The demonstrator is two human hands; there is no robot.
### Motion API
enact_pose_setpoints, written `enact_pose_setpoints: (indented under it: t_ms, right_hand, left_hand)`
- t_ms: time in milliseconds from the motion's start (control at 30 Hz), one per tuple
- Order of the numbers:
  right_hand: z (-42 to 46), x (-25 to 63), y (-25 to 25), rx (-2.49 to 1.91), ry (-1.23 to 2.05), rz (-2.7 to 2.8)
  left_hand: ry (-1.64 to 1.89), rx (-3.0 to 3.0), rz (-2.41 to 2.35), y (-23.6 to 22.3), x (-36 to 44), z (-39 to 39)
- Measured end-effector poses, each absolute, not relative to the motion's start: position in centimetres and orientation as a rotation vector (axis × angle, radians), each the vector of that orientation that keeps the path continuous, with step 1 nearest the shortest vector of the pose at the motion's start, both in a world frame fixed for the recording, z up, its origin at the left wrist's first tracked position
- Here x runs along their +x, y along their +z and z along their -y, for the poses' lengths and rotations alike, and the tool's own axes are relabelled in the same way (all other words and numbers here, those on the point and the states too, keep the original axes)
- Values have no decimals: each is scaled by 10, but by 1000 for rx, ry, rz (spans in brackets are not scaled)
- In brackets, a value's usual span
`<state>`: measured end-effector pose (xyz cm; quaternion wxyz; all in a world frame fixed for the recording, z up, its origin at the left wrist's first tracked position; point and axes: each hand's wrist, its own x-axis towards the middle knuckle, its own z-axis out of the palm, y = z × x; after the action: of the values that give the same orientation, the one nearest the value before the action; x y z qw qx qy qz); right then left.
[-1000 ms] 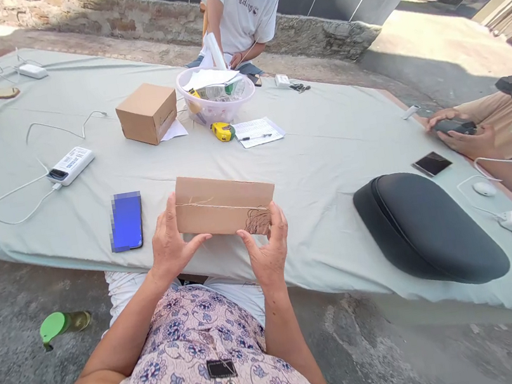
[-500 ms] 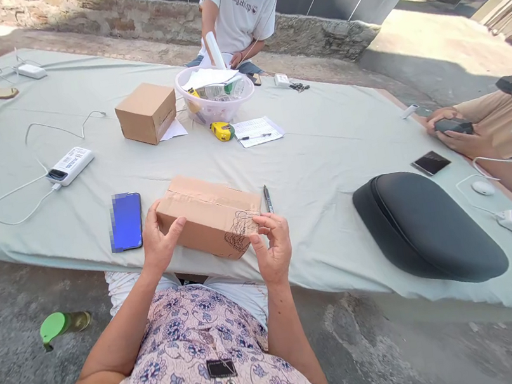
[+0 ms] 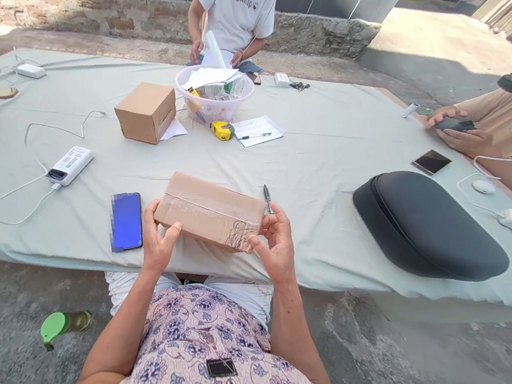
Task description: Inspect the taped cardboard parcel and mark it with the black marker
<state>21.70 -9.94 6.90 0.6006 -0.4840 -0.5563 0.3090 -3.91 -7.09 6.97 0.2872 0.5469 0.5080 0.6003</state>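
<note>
Between my hands is a brown cardboard box (image 3: pixel 210 208) with a taped seam along its top and black scribbles at its right corner. My left hand (image 3: pixel 160 238) grips the box's left end, thumb on the near edge. At the right end, my right hand (image 3: pixel 273 240) holds the scribbled corner between thumb and fingers; some fingertips are hidden behind it. A black pen (image 3: pixel 267 197) lies just beyond that hand. Left of the box, a phone with a blue screen (image 3: pixel 126 221) lies flat on the cloth.
A second cardboard box (image 3: pixel 147 113), a basin (image 3: pixel 217 109), a yellow tape measure (image 3: pixel 222 131) and a written sheet (image 3: pixel 268 129) lie farther back. A black padded seat (image 3: pixel 427 227) is on the right, a white power strip (image 3: pixel 70 165) on the left. Two people sit around the table (image 3: pixel 327 155).
The box has tipped in my hands, so more of its top and less of its near side shows. Across the table, the person's arm has moved left and back.
</note>
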Motion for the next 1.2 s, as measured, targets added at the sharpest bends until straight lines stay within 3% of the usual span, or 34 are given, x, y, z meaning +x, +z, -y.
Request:
enact_pose_setpoints:
  t_ms: [433,867,1200]
  right_hand:
    - [99,222,77,-1186,720,851]
    - [84,216,42,-1157,896,1059]
    - [76,217,22,-1200,781,1142]
  left_hand:
    - [1532,1814,-1206,81,-44,80]
    - [1453,1464,-1528,73,-41,68]
    - [1443,1436,-1465,58,-45,58]
